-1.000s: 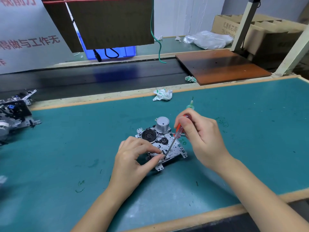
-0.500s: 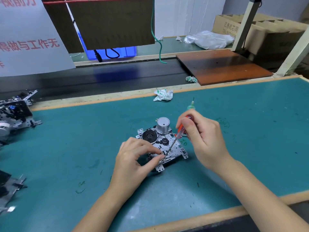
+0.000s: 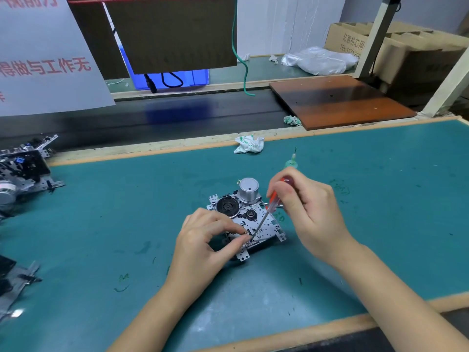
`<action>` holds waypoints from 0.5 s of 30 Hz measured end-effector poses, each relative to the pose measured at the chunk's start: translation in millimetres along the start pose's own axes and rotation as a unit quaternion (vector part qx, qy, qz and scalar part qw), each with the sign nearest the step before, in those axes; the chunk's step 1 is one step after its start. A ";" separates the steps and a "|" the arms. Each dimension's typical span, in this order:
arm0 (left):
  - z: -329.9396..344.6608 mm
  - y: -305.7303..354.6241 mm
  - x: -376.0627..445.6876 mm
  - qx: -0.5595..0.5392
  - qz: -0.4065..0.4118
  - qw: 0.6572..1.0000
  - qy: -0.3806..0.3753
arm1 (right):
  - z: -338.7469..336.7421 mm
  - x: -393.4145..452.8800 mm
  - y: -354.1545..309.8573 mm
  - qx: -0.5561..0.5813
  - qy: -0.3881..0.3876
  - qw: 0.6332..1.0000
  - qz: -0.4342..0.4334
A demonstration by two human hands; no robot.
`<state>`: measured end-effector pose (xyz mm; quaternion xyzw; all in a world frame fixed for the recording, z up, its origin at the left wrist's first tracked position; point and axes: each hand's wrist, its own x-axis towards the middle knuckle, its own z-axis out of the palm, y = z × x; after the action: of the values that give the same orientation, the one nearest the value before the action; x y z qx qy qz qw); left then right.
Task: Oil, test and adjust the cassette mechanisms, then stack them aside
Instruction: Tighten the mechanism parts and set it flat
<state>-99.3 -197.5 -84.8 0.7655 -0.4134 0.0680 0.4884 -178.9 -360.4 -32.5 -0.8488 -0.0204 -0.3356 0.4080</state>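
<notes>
Cassette mechanism (image 3: 247, 219) lies flat near the middle of the green table (image 3: 380, 224), its silver motor can (image 3: 248, 189) at the 12 o'clock corner and a black flywheel (image 3: 227, 206) at about 10 o'clock. The left hand (image 3: 203, 240) rests on the 8 o'clock side, thumb and forefinger pinched together on the plate's near edge. The right hand (image 3: 304, 207) has its grip closed round the red handle of a screwdriver (image 3: 269, 212) — the shaft slants down toward 7 o'clock and the tip meets the plate right beside the left fingertips. A green-tipped oiler (image 3: 292, 161) pokes up behind the right hand at 12 o'clock.

Open mat spreads wide toward 3 o'clock and toward 9 o'clock; the wooden table edge runs across at 6 o'clock and again at 12 o'clock, where a crumpled tissue (image 3: 249, 144) lies. Beyond it runs a dark conveyor belt (image 3: 177, 123) — a brown board (image 3: 340, 100) spans it at 1 o'clock. More mechanisms (image 3: 22, 174) sit piled at 9 o'clock, with another (image 3: 12, 283) at 8 o'clock.

Compared with a second ago, both hands and the screwdriver hold nearly the same pose; the mechanism has not shifted.

Red Chinese characters mark the white sign (image 3: 45, 64) at 10 o'clock, partly cut off. The cardboard box (image 3: 355, 39) at 1 o'clock carries Chinese print and "TEL 1371208", cut off.
</notes>
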 end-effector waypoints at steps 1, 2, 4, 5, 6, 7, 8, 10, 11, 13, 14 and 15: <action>0.1 0.2 -0.1 -0.003 0.000 1.000 0.000 | -2.2 1.5 -3.0 -0.012 -0.024 1.000 -0.006; 0.2 0.4 -0.3 -0.005 -0.001 1.000 0.000 | -5.7 4.0 -6.1 -0.027 -0.055 0.998 -0.011; 0.1 0.6 -0.4 -0.008 -0.002 1.000 0.000 | -16.5 12.7 -15.0 -0.059 -0.126 0.990 -0.007; -0.1 0.5 -0.4 -0.008 -0.002 1.000 0.000 | -22.8 18.8 -21.0 -0.076 -0.164 0.983 -0.001; -0.1 0.2 -0.4 -0.008 -0.001 1.000 0.000 | -28.7 25.1 -27.0 -0.105 -0.204 0.973 0.001; 0.1 0.0 -0.5 -0.008 0.001 1.000 -0.001 | -33.5 31.3 -33.0 -0.153 -0.245 0.957 -0.010; 0.4 -0.4 -0.5 -0.009 0.002 1.000 -0.002 | -36.2 37.8 -37.9 -0.222 -0.283 0.933 -0.037; 0.8 -1.3 -0.5 -0.011 0.001 1.000 0.001 | -35.7 49.8 -45.0 -0.376 -0.333 0.854 -0.133; 0.8 -1.8 -0.5 -0.012 -0.001 1.000 0.002 | -33.7 52.8 -47.4 -0.432 -0.343 0.813 -0.188; 0.3 -3.7 -0.3 0.005 0.007 1.000 -0.005 | -29.5 54.9 -52.2 -0.497 -0.372 0.742 -0.253; 0.1 -5.5 -0.4 0.030 0.020 0.999 -0.013 | -28.1 55.3 -55.9 -0.521 -0.386 0.714 -0.263; 0.2 -7.5 -0.4 0.058 0.033 0.997 -0.023 | -28.2 55.3 -58.6 -0.549 -0.397 0.686 -0.265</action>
<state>-94.4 -196.0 -90.3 0.7798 -0.4451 0.0901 0.4309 -169.8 -354.5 52.1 -0.9343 -0.2161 -0.0129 -0.2831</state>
